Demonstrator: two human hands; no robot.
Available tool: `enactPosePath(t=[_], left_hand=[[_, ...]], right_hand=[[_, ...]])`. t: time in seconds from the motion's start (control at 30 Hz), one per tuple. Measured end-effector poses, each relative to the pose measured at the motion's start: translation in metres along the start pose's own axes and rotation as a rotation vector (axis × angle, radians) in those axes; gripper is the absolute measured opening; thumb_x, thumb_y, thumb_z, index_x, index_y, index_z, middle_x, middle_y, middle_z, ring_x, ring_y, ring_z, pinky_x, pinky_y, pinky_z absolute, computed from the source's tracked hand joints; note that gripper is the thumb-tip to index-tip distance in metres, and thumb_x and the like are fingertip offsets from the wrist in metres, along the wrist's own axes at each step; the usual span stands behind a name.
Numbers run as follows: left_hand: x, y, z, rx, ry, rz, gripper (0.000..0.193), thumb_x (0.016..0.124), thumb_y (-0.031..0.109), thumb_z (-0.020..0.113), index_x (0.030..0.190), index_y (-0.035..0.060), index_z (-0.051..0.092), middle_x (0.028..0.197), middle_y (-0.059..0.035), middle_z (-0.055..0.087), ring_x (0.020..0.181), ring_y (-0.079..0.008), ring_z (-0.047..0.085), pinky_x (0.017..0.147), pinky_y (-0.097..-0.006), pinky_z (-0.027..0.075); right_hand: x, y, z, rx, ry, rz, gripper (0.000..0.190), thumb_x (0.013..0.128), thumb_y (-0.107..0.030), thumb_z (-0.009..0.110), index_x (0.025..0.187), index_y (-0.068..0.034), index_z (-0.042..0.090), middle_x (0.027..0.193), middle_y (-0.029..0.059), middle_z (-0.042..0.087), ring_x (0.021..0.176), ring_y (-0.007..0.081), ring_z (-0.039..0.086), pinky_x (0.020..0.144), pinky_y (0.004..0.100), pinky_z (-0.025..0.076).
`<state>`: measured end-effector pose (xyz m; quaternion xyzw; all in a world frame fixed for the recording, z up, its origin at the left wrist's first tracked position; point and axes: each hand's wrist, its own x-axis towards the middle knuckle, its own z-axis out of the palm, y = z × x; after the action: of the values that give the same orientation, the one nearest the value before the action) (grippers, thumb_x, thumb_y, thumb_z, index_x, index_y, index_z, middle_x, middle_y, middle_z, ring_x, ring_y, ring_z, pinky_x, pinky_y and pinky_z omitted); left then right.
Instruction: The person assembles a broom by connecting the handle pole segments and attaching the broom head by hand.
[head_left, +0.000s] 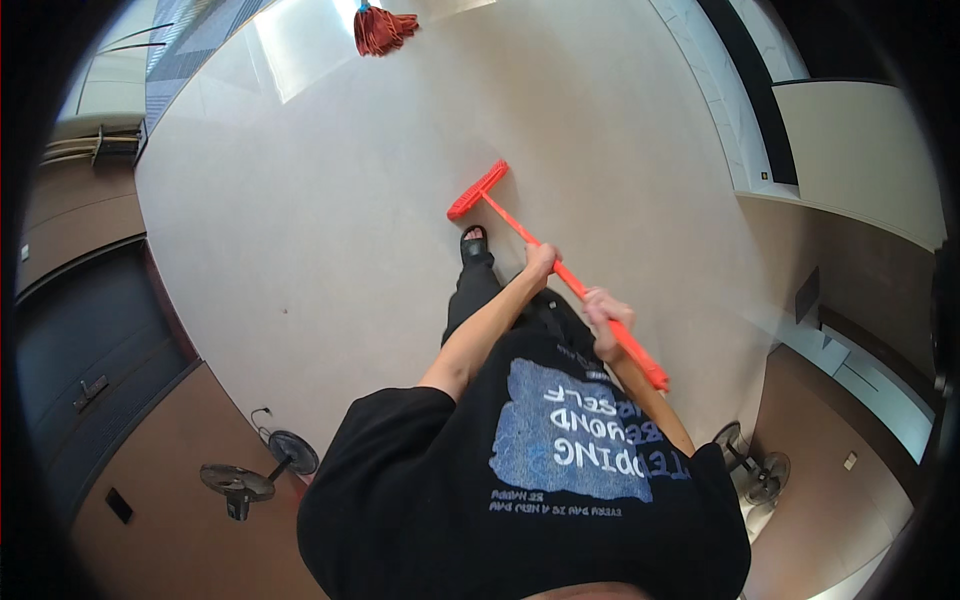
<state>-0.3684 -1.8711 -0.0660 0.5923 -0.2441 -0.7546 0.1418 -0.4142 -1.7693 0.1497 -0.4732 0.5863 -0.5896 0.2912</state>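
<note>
A red push broom slants across the view in front of me. Its bristled head (478, 190) lies on the grey floor (337, 187), just beyond my foot. My left hand (541, 259) is wrapped around the middle of the red handle (566, 277). Higher up the same handle, my right hand (607, 315) grips it closer to its upper end, which sticks out past the wrist beside my black T-shirt (420, 480). One foot in a black open-toed sandal (474, 244) shows close to the broom head; the other foot is hidden.
At the far edge, a mop (382, 31) with reddish-brown strands rests on the floor. A pedestal fan (238, 482) with a cord stands behind me on the left, another fan (765, 476) on the right. A dark door (90, 375) is at left, a pale counter (855, 142) at right.
</note>
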Motion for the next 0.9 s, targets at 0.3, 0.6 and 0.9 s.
enactPosePath(t=[0.3, 0.6, 0.9], left_hand=[[0.052, 0.145, -0.03, 0.059, -0.045, 0.135, 0.021, 0.076, 0.015, 0.062, 0.088, -0.0021, 0.057, 0.075, -0.0098, 0.06, 0.063, -0.0199, 0.06, 0.06, -0.0373, 0.051], [0.107, 0.153, 0.012, 0.368, -0.016, -0.022, 0.012, 0.06, 0.014, 0.064, 0.064, 0.004, 0.059, 0.061, -0.0062, 0.055, 0.05, -0.0184, 0.05, 0.045, -0.0331, 0.038], [0.124, 0.139, 0.093, -0.262, -0.59, -0.563, 0.015, 0.063, 0.002, 0.062, 0.061, 0.0063, 0.048, 0.054, -0.0052, 0.046, 0.049, -0.0176, 0.049, 0.044, -0.0304, 0.041]], right_hand=[[0.112, 0.03, 0.068, 0.004, 0.222, -0.261, 0.021, 0.083, -0.006, 0.051, 0.066, 0.005, 0.052, 0.059, 0.0102, 0.052, 0.049, 0.0196, 0.05, 0.049, 0.0292, 0.04], [0.156, 0.056, 0.018, -0.077, 0.084, 0.109, 0.024, 0.085, -0.008, 0.048, 0.064, 0.003, 0.05, 0.056, 0.009, 0.046, 0.049, 0.0139, 0.044, 0.048, 0.0302, 0.032], [0.155, 0.03, -0.106, 0.169, 0.077, -0.092, 0.02, 0.085, -0.009, 0.051, 0.071, 0.004, 0.058, 0.062, 0.0093, 0.056, 0.056, 0.016, 0.053, 0.054, 0.0284, 0.04]])
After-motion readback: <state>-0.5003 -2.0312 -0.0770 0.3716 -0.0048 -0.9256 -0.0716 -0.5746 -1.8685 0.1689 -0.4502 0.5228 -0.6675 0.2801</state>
